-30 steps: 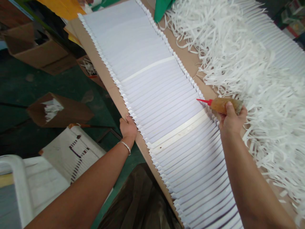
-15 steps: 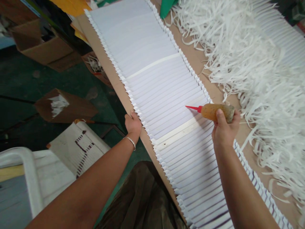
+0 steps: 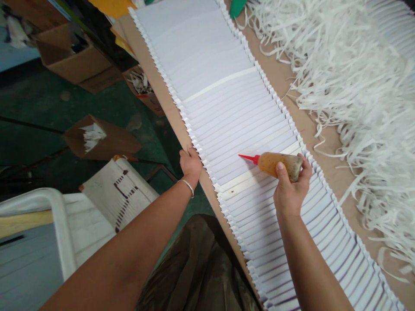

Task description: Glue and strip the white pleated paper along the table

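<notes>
My right hand (image 3: 292,190) is wrapped around an amber glue bottle (image 3: 270,163) with a long red nozzle. The bottle lies nearly level, its tip pointing left over a long row of overlapping white paper strips (image 3: 233,116). Whether the tip touches the paper I cannot tell. A wider cream-white strip (image 3: 241,181) crosses the row just below the bottle. My left hand (image 3: 191,164), with a bracelet at the wrist, is closed over the near edge of the brown board (image 3: 175,116), beside the jagged ends of the strips.
A big heap of curly white paper shreds (image 3: 356,86) covers the board's right side. On the floor to the left stand cardboard boxes (image 3: 76,60), one with white scraps (image 3: 94,136). A marked carton flap (image 3: 113,185) and a white chair (image 3: 58,220) are near my left arm.
The glue bottle in my right hand has moved left across the strips, toward my left hand. My left hand keeps its hold on the board edge. The view has shifted slightly.
</notes>
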A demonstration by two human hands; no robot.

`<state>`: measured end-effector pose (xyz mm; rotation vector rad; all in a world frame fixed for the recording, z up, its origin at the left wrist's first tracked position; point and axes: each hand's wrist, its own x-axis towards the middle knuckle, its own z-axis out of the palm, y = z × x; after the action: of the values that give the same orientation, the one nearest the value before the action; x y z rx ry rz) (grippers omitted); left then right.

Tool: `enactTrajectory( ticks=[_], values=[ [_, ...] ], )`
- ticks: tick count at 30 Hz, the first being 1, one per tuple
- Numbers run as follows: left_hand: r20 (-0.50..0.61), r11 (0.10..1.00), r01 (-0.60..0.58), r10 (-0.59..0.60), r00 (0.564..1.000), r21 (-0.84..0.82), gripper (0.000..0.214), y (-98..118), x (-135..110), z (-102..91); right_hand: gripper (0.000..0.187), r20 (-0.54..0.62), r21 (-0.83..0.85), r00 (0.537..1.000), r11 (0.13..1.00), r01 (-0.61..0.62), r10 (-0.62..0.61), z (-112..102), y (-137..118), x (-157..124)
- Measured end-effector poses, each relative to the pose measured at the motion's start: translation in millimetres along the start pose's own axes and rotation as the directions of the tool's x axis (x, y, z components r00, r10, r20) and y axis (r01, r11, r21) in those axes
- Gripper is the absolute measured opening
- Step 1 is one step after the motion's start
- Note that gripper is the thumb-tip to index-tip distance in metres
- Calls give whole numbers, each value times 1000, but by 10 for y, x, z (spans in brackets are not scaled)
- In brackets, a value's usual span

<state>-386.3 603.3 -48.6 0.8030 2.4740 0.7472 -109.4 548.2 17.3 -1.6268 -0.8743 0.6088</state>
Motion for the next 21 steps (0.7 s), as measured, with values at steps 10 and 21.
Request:
enactTrajectory(
  ticks=[10, 21],
  values=[
    [24, 1000, 16, -16, 1000, 12, 33, 15, -10, -21, 66, 130, -111, 990, 992, 64, -50, 139, -307, -516],
    [17, 1000, 2, -2, 1000, 18, 33, 22, -14, -24, 75, 208, -19, 896, 914, 405, -392, -108, -227, -328]
  ],
)
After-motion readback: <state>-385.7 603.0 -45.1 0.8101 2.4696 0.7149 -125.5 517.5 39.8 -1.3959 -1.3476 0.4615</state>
